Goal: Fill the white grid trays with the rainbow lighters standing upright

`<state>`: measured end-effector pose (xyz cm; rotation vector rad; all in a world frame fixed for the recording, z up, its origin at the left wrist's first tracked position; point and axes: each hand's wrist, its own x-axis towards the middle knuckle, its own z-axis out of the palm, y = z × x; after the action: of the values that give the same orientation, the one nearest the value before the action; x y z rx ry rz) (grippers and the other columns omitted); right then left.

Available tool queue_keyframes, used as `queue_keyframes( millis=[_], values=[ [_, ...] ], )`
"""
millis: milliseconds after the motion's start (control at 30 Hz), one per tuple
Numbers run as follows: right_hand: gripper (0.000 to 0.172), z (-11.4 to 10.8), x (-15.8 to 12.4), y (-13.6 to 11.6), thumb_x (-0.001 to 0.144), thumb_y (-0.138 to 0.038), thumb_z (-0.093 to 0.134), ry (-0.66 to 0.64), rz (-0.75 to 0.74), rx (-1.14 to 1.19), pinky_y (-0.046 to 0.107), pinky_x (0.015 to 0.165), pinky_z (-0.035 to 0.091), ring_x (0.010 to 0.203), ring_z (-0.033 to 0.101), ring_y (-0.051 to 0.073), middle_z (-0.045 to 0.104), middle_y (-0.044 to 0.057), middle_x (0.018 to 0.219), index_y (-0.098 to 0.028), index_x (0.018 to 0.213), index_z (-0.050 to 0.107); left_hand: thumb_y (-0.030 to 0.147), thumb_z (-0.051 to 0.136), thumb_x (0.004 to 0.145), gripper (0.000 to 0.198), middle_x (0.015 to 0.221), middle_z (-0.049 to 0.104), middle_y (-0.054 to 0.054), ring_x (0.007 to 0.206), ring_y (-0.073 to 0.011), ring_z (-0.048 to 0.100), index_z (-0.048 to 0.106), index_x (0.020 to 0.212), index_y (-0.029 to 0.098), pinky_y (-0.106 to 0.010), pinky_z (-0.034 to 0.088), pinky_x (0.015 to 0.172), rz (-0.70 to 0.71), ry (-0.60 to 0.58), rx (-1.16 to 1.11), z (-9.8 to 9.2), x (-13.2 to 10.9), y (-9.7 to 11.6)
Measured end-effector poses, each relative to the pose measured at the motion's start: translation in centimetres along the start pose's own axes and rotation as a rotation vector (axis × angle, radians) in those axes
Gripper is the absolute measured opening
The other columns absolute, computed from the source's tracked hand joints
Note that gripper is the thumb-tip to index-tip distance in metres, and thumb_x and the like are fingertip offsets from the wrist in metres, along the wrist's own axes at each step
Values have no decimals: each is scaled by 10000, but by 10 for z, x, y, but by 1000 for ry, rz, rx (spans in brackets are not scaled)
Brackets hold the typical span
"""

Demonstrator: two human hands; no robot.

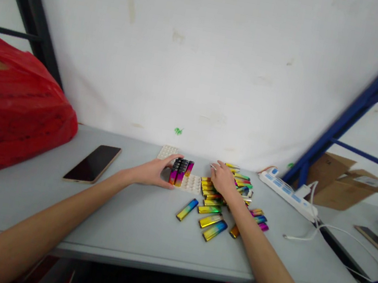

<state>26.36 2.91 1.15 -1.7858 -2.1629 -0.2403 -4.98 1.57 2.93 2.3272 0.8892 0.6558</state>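
Observation:
My left hand curves round a block of upright purple-and-orange lighters with black tops, its thumb in front and fingers behind. They stand at the left end of a white holed tray; one more lighter stands just right of the block. My right hand is over the far left part of a pile of shiny gold, green and multicoloured lighters. A small silvery end shows at its closed fingertips, seemingly of a lighter; the hand hides the rest. A blue-and-yellow lighter lies apart nearer me.
Another white holed tray lies by the wall. A phone and a red plastic bag are at left. At right are a white power strip with a cable, a blue metal frame and cardboard boxes.

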Motion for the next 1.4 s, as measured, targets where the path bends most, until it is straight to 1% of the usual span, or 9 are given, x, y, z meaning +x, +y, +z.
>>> queue_keyframes(
  millis=[167, 367, 567, 700, 833, 1033, 1167, 1333, 1400],
  values=[
    [391, 3, 2, 11, 1089, -276, 405, -105, 80, -2, 343, 1066, 433, 1227, 645, 275, 721, 194, 1278, -107, 1276, 704, 485, 879, 747, 1100, 1541, 581, -134, 1377, -338, 605, 270, 1632, 247, -421, 442, 1173, 12, 2, -6, 0, 1, -4],
    [334, 0, 7, 10, 1055, -241, 479, -118, 43, -6, 307, 1003, 437, 1146, 661, 253, 735, 184, 1209, -126, 1166, 773, 470, 878, 751, 1097, 1531, 591, -139, 1372, -339, 607, 265, 1632, 244, -432, 444, 1169, 6, 1, 0, 1, 1, -5],
    [265, -6, 6, 10, 1015, -226, 571, -179, -15, 10, 276, 849, 460, 956, 713, 237, 790, 119, 952, -171, 928, 816, 464, 877, 755, 1089, 1549, 574, -136, 1378, -333, 603, 263, 1627, 246, -417, 451, 1161, 4, -5, 6, 0, 1, -3],
    [245, -5, 4, 7, 1028, -226, 564, -145, -44, 24, 287, 891, 465, 1028, 710, 251, 788, 138, 1035, -159, 1027, 800, 484, 875, 752, 1089, 1531, 596, -127, 1365, -329, 616, 270, 1627, 251, -413, 452, 1159, 6, -2, 6, 0, 1, -3],
    [244, -3, 3, 3, 1031, -181, 544, 14, -57, 104, 312, 977, 467, 1109, 704, 257, 772, 173, 1140, -117, 1153, 746, 481, 873, 757, 1090, 1551, 574, -113, 1378, -316, 605, 261, 1633, 269, -410, 433, 1179, 10, -7, 1, 1, 1, -5],
    [184, -5, 2, -2, 1032, -249, 547, 68, -48, 468, 339, 853, 555, 786, 772, 216, 801, 62, 821, -169, 1088, 703, 477, 874, 753, 1087, 1525, 594, -127, 1350, -330, 620, 269, 1630, 262, -438, 442, 1169, 7, 1, 6, 0, 1, -3],
    [178, 1, 1, -7, 990, -345, 586, 77, -58, 834, 327, 739, 607, 728, 767, 185, 798, 55, 899, -201, 1076, 646, 471, 871, 754, 1077, 1544, 575, -119, 1356, -320, 619, 271, 1624, 263, -417, 439, 1172, 7, -5, -6, 1, 1, -2],
    [522, 6, 0, -19, 820, -477, 769, -18, 33, 1318, 374, 739, 654, 756, 766, 195, 738, 22, 928, -234, 1236, 565, 468, 871, 752, 1078, 1545, 578, -123, 1372, -329, 607, 271, 1626, 267, -433, 433, 1179, 0, -6, -15, 0, 2, -1],
    [573, 3, -2, -25, 787, -473, 798, -53, 60, 1433, 374, 763, 656, 753, 756, 183, 697, 0, 931, -247, 1260, 568, 467, 873, 751, 1081, 1547, 575, -128, 1368, -333, 609, 271, 1626, 263, -440, 433, 1179, 4, -8, -20, 0, 1, -1]
  ],
)
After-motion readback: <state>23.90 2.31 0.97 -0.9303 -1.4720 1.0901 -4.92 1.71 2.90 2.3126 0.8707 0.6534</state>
